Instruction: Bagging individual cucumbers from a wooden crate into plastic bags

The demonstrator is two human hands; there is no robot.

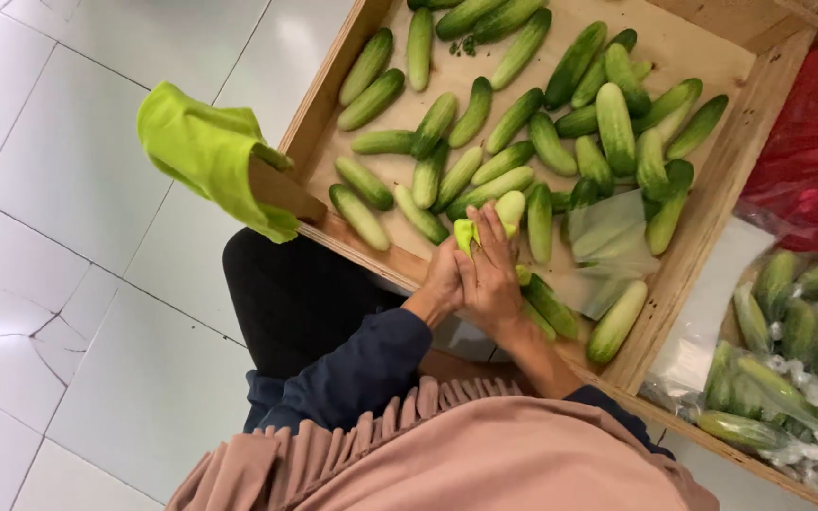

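Pink pleated garment (447, 445) fills the near edge; above it both hands meet at the wooden tray's (712, 189) near rim. Left hand (444, 279) and right hand (492, 274) are pressed together, closed around one pale cucumber (510, 208) with a yellow-green scrap (466, 235) against it. Loose cucumbers (523, 142) crowd just beside; a slip could likely drop it among them, or nudge the clear bag (608, 246). Green cloth (210, 156) hangs off the tray's left corner and might slide off.

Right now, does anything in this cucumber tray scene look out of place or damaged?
Two things: a lime-green cloth hangs draped over the wooden tray corner, and the floor tile at lower left is cracked. The cucumbers lie loosely scattered; both hands hold one.
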